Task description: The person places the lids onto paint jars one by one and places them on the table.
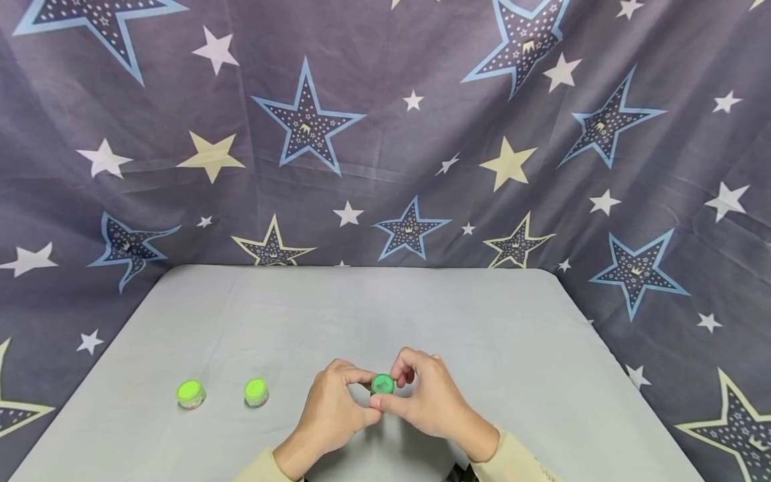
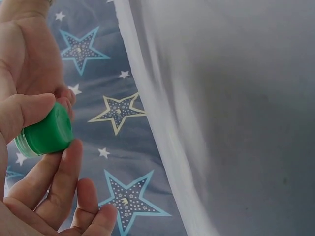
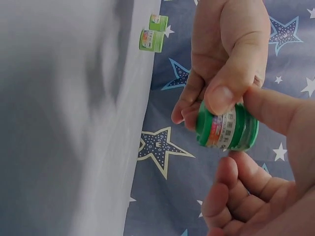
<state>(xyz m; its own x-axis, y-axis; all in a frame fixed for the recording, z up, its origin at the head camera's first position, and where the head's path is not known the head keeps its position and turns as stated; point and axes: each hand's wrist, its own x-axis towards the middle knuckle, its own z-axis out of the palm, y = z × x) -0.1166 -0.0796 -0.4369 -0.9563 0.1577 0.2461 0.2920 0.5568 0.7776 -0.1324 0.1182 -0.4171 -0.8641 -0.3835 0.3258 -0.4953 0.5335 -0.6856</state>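
A small round jar with a green top (image 1: 382,383) is held between the two hands, above the near middle of the table. My left hand (image 1: 337,405) grips it from the left, thumb and fingers on opposite sides. From the right, my right hand (image 1: 430,395) pinches the jar with thumb and index finger. The right wrist view shows a printed label round the jar (image 3: 226,129), with the left thumb (image 3: 220,98) lying over part of it. In the left wrist view its smooth green side (image 2: 51,130) faces the camera.
Two jars with lime-green lids stand to the left on the white-covered table (image 1: 482,321): one farther left (image 1: 191,393), the other (image 1: 256,392) closer to the hands. A dark star-patterned cloth (image 1: 373,167) hangs behind and beside the table.
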